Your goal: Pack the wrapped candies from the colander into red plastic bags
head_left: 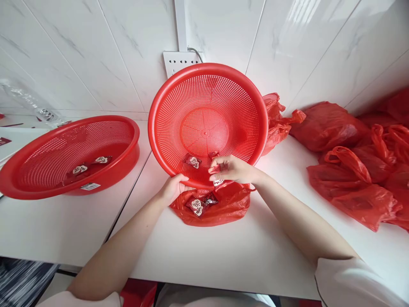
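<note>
A red plastic basket [207, 91] with perforated walls is tipped towards me, its front rim over an open red plastic bag [223, 215]. My left hand [173, 188] is closed at the bag's mouth, against the basket's rim; its fingertips are partly hidden. Over the front rim, my right hand [232, 169] pinches a small red wrapped packet [218, 183] with a white label. Another packet [193, 161] rests low inside the basket, and one more shows partly behind my right fingers. In the bag's mouth lie wrapped packets [196, 205] of the same sort.
To the left, a second red basket [128, 149] leans with a few packets [79, 169] in it. Several filled red bags [348, 183] crowd the right side of the white table [271, 251]. A power strip [174, 62] is on the tiled wall behind.
</note>
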`<state>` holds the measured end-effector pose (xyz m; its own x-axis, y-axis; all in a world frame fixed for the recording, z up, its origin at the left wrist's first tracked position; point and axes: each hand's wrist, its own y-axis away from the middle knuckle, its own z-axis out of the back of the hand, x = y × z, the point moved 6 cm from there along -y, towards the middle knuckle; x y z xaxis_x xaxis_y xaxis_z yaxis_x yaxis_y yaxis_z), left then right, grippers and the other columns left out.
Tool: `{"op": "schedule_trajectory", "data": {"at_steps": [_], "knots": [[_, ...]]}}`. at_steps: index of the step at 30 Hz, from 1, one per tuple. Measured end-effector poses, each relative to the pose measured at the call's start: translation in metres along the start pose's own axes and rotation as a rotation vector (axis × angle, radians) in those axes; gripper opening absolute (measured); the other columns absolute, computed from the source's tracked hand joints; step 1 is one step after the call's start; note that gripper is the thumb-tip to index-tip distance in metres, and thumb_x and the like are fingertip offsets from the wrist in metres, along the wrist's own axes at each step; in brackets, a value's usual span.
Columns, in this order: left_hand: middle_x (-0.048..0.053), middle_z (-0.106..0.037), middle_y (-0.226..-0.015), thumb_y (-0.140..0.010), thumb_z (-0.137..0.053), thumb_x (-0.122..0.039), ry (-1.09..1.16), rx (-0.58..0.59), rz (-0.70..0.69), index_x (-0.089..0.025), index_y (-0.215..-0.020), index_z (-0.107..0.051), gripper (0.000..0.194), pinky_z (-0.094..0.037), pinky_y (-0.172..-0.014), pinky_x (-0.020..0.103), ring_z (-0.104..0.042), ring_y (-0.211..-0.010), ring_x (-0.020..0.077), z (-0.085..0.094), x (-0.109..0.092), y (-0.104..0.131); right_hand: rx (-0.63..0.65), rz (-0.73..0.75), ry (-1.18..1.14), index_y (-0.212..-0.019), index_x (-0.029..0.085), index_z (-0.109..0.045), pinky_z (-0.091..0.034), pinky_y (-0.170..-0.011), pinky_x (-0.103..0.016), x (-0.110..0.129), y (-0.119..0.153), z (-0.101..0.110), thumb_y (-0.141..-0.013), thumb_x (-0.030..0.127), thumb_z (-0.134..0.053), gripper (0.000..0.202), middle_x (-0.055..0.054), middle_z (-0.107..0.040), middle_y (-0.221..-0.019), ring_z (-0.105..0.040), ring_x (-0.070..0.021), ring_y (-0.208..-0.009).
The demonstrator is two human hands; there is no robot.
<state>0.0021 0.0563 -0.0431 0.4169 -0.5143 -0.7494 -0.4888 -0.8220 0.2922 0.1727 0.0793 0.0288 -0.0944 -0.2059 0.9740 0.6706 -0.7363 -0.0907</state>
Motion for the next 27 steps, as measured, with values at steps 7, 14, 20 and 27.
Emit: {"op": "schedule_trajectory", "data": {"at_steps": [7, 14, 20, 27], "knots": [[0.017, -0.070, -0.109, -0.077, -0.048, -0.016, 0.008, -0.019, -0.018, -0.004, -0.108, -0.066, 0.037, -0.049, -0.095, 0.046, -0.066, -0.102, 0.0296, -0.002, -0.002, -0.001, 0.468, -0.157, 0.661, -0.085, 0.017, -0.071, -0.039, -0.054, -0.022, 0.007, 0.025, -0.029, -0.070, 0.034, -0.074, 0.022, -0.003, -0.071, -0.078, -0.061, -0.0140, -0.065], [0.016, -0.072, -0.102, -0.075, -0.049, -0.014, -0.029, -0.113, -0.065, -0.005, -0.097, -0.067, 0.029, -0.052, -0.092, 0.044, -0.068, -0.094, 0.0265, 0.003, -0.006, -0.002, -0.050, 0.125, 0.697, -0.094, 0.018, -0.065, -0.046, -0.071, -0.025, 0.029, 0.012, 0.005, -0.093, 0.023, -0.045, 0.020, -0.003, -0.069, -0.088, -0.062, -0.0127, -0.075], [0.016, -0.071, -0.105, -0.077, -0.050, -0.012, -0.029, -0.054, -0.037, -0.005, -0.103, -0.066, 0.032, -0.048, -0.097, 0.047, -0.067, -0.098, 0.0271, -0.006, 0.001, 0.000, -0.251, 0.002, 1.127, -0.128, 0.012, -0.053, -0.035, -0.104, -0.048, -0.019, -0.002, 0.014, -0.092, 0.034, -0.049, 0.042, -0.019, -0.047, -0.140, -0.042, -0.0313, -0.130], [0.016, -0.070, -0.109, -0.078, -0.049, -0.014, -0.005, -0.033, -0.011, -0.005, -0.110, -0.065, 0.037, -0.047, -0.098, 0.050, -0.064, -0.106, 0.0307, -0.007, 0.002, 0.000, 0.092, -0.066, 0.908, -0.134, 0.016, -0.051, -0.044, -0.097, -0.042, -0.023, 0.005, 0.001, -0.088, 0.047, -0.053, 0.056, -0.015, -0.059, -0.127, -0.057, -0.0283, -0.113]]}}
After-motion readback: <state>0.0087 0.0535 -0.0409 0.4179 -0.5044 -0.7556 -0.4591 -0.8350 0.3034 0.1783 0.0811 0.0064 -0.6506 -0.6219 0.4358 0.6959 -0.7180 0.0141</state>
